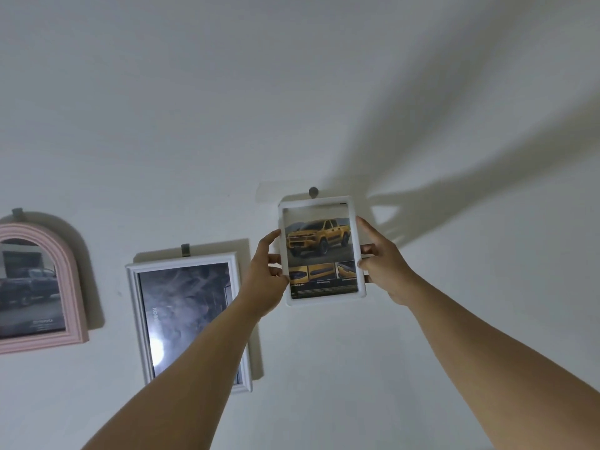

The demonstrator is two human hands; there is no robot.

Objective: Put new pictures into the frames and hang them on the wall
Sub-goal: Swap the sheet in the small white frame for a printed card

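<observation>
The fingers [368, 249] of the right hand [386, 267] and those of the left hand [263, 274] were clamped on the two long sides of the small white frame [321, 251], which was pressed up against the wall [292, 92] just under a grey hook [313, 191]. Whether its back had caught the hook could not be told. Let go too soon, the frame would likely drop. Two other frames, a white one [185, 264] and a pink arched one [69, 261], hung to the left, and the white one sat near enough to be knocked by the left forearm.

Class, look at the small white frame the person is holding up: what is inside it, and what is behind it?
Inside the small white frame is a picture of a yellow pickup truck. Behind it is the wall, with a hook showing just above. Whether it hangs there is hidden.
</observation>
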